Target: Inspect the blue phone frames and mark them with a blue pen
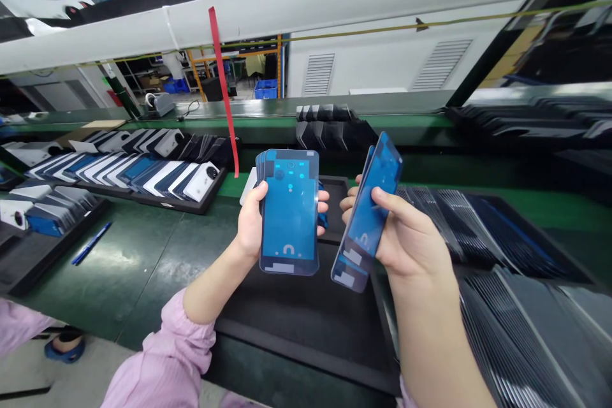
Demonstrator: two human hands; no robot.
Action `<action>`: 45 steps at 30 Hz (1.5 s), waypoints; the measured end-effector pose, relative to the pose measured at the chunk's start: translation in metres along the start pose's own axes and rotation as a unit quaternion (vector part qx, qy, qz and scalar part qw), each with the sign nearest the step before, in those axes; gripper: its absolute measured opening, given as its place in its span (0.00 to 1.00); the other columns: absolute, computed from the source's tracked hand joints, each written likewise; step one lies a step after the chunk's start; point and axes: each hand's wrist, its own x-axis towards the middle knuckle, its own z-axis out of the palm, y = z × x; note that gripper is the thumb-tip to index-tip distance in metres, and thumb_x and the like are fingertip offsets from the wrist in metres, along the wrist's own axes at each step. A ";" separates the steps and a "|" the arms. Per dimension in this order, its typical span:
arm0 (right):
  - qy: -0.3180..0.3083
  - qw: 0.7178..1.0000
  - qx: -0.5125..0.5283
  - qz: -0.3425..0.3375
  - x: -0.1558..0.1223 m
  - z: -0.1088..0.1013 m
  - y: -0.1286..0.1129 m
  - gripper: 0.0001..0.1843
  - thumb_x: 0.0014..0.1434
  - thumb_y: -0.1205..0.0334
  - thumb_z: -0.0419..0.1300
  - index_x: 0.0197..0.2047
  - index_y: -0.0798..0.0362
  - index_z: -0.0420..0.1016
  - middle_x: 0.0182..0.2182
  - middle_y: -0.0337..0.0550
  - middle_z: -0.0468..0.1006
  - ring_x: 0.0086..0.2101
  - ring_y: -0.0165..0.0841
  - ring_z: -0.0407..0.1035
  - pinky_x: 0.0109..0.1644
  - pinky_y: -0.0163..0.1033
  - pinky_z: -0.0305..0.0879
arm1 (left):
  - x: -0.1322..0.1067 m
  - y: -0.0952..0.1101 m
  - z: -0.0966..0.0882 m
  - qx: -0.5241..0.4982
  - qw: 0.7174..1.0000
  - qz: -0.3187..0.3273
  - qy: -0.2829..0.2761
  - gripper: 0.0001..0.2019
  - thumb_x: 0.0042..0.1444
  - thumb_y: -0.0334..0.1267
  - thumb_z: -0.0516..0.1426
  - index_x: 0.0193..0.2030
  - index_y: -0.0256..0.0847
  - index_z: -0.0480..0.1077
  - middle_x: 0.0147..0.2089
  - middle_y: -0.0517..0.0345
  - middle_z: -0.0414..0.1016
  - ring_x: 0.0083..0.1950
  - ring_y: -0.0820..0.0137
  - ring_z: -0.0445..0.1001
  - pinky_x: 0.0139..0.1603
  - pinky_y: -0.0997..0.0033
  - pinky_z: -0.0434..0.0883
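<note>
Head view: both hands (335, 229) gripping blue-filmed panels (289, 210) over an empty black tray (306, 312), panel-filled trays (143, 172) alongside.

Pale pink sleeve, cuff gathered just behind the left hand (251, 229); right hand (411, 242) and forearm bare, no gloves.

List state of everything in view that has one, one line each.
left hand: grip shut on blue-film panel stack, held upright, fanned.
right hand: grip shut on tilted panel stack.
black tray: flat on the bench under the hands.
left trays of panels: filled, panels leaning in rows.
blue pen: lying flat on the bench.
</note>
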 end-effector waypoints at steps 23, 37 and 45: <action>0.040 0.999 -0.006 -0.032 0.009 0.006 0.019 0.21 0.42 0.59 0.77 0.39 0.51 0.79 0.42 0.46 0.84 0.48 0.50 0.77 0.55 0.57 0.74 | 0.004 -0.009 -0.006 0.190 0.956 0.173 0.140 0.23 0.50 0.53 0.68 0.46 0.39 0.76 0.49 0.48 0.81 0.51 0.54 0.79 0.52 0.57 0.76; 0.107 0.986 -0.053 -0.112 0.008 -0.019 0.000 0.16 0.45 0.57 0.75 0.38 0.47 0.80 0.40 0.40 0.84 0.47 0.45 0.77 0.54 0.48 0.77 | 0.001 0.002 -0.005 0.059 0.997 0.055 0.015 0.30 0.52 0.58 0.55 0.50 0.33 0.75 0.52 0.40 0.78 0.49 0.53 0.78 0.44 0.59 0.75; 0.015 0.997 -0.076 0.009 -0.002 0.013 0.017 0.26 0.37 0.61 0.79 0.42 0.52 0.80 0.41 0.49 0.84 0.45 0.53 0.78 0.51 0.57 0.77 | 0.003 -0.006 -0.007 0.198 0.947 0.174 0.183 0.20 0.50 0.47 0.67 0.47 0.40 0.75 0.50 0.51 0.80 0.54 0.53 0.78 0.56 0.55 0.74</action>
